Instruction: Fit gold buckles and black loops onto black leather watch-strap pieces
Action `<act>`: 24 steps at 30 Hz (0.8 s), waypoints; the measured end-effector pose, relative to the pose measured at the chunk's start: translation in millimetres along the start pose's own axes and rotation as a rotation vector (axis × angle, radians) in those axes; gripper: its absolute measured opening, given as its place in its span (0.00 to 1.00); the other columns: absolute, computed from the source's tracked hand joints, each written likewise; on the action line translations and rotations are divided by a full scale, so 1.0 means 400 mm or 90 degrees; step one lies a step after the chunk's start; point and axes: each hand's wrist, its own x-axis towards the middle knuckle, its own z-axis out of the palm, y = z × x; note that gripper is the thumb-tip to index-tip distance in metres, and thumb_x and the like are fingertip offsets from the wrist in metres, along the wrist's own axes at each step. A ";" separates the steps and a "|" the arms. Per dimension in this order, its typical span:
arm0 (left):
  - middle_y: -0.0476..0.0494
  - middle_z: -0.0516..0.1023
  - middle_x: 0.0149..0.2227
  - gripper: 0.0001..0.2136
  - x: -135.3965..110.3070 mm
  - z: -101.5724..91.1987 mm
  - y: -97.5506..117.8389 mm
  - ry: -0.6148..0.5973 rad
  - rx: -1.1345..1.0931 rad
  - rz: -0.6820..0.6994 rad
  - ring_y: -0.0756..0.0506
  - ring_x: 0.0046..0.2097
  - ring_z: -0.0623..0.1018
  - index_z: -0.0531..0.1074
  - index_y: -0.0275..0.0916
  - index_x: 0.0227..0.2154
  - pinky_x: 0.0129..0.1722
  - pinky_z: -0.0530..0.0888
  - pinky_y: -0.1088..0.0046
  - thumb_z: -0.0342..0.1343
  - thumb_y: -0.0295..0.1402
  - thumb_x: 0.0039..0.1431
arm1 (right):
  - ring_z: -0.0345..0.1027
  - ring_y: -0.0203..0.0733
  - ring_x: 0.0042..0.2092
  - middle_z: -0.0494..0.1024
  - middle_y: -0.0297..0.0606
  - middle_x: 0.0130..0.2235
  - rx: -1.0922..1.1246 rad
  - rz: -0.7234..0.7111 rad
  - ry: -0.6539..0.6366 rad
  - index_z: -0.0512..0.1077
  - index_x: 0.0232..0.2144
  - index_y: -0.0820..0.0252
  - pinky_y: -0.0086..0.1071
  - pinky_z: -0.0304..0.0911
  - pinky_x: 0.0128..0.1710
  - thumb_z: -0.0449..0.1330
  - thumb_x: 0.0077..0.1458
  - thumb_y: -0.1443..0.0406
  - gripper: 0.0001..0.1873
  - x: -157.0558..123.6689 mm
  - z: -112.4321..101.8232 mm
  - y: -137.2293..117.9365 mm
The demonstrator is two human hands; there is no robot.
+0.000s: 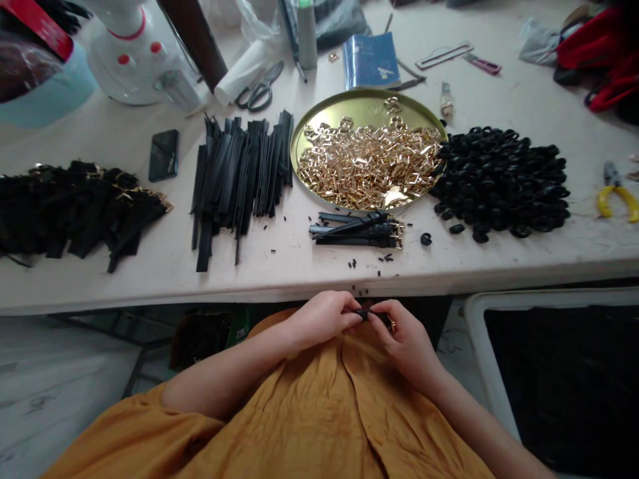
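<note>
My left hand [324, 318] and my right hand [402, 336] meet over my lap, just below the table's front edge. Both are closed in a pinch on one small black strap piece [364, 315] held between them; a glint of gold shows at my right fingers. On the table [279, 266] straight ahead lies a small stack of black straps with gold buckles [357, 229]. Behind it sits a round gold tray [359, 106] heaped with gold buckles [369, 166]. A pile of black loops [502, 179] lies to its right.
Loose black strips [239, 173] lie left of the tray, a heap of black pieces with gold ends [74, 206] further left. A phone [164, 154], scissors [259, 90], a blue booklet [372, 60] and yellow-handled pliers [616, 193] are on the table. A white-rimmed dark bin [559, 372] stands at right.
</note>
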 end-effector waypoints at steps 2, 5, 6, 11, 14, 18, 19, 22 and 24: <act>0.46 0.78 0.31 0.10 -0.006 0.014 0.000 -0.003 0.022 0.000 0.47 0.33 0.76 0.72 0.37 0.35 0.32 0.69 0.74 0.50 0.34 0.51 | 0.64 0.37 0.28 0.72 0.35 0.29 -0.014 -0.021 -0.038 0.67 0.31 0.58 0.30 0.59 0.29 0.51 0.54 0.63 0.06 -0.014 0.008 0.002; 0.45 0.78 0.31 0.11 -0.018 0.025 0.000 -0.031 0.028 -0.005 0.47 0.32 0.76 0.73 0.36 0.35 0.31 0.69 0.75 0.50 0.33 0.51 | 0.64 0.38 0.29 0.72 0.36 0.29 0.013 -0.026 -0.069 0.67 0.30 0.58 0.30 0.58 0.28 0.51 0.54 0.63 0.06 -0.027 0.014 0.007; 0.45 0.78 0.31 0.11 -0.022 0.026 -0.001 -0.037 0.015 -0.003 0.47 0.32 0.76 0.72 0.36 0.36 0.31 0.69 0.75 0.50 0.33 0.51 | 0.63 0.37 0.28 0.72 0.35 0.28 0.031 -0.017 -0.066 0.67 0.30 0.58 0.30 0.58 0.27 0.51 0.54 0.62 0.07 -0.030 0.015 0.009; 0.44 0.78 0.31 0.11 -0.037 0.026 -0.026 -0.087 -0.132 -0.031 0.47 0.32 0.77 0.70 0.35 0.36 0.32 0.70 0.75 0.50 0.34 0.51 | 0.53 0.33 0.20 0.67 0.30 0.23 0.145 0.053 -0.014 0.66 0.29 0.57 0.28 0.51 0.20 0.53 0.52 0.59 0.08 -0.044 0.027 0.014; 0.43 0.77 0.29 0.08 -0.040 0.039 -0.042 -0.119 -0.246 -0.076 0.49 0.30 0.76 0.68 0.33 0.32 0.31 0.71 0.74 0.52 0.33 0.50 | 0.55 0.34 0.22 0.68 0.31 0.25 0.165 0.047 -0.013 0.66 0.29 0.56 0.29 0.53 0.21 0.53 0.53 0.60 0.07 -0.057 0.035 0.018; 0.46 0.76 0.25 0.07 -0.048 0.068 -0.052 -0.099 -0.318 -0.107 0.51 0.27 0.75 0.67 0.33 0.29 0.32 0.70 0.74 0.53 0.32 0.49 | 0.62 0.37 0.27 0.71 0.33 0.27 0.102 -0.013 -0.085 0.67 0.29 0.56 0.30 0.57 0.26 0.52 0.54 0.63 0.05 -0.075 0.034 0.025; 0.46 0.75 0.25 0.06 -0.051 0.075 -0.053 -0.095 -0.318 -0.112 0.51 0.27 0.75 0.67 0.33 0.29 0.31 0.70 0.74 0.53 0.32 0.49 | 0.62 0.37 0.28 0.71 0.34 0.28 0.079 -0.028 -0.109 0.67 0.30 0.56 0.30 0.57 0.27 0.52 0.54 0.63 0.06 -0.079 0.032 0.025; 0.46 0.75 0.24 0.06 -0.063 0.087 -0.055 -0.091 -0.275 -0.108 0.50 0.28 0.75 0.67 0.34 0.28 0.31 0.70 0.74 0.53 0.32 0.49 | 0.64 0.38 0.30 0.71 0.35 0.29 0.019 -0.068 -0.171 0.67 0.30 0.56 0.31 0.58 0.30 0.50 0.55 0.65 0.07 -0.087 0.023 0.025; 0.46 0.75 0.25 0.06 -0.071 0.089 -0.053 -0.092 -0.245 -0.104 0.50 0.28 0.75 0.67 0.34 0.27 0.30 0.70 0.74 0.53 0.32 0.48 | 0.64 0.39 0.31 0.71 0.35 0.29 -0.007 -0.092 -0.202 0.67 0.29 0.57 0.31 0.58 0.30 0.49 0.55 0.65 0.07 -0.087 0.018 0.025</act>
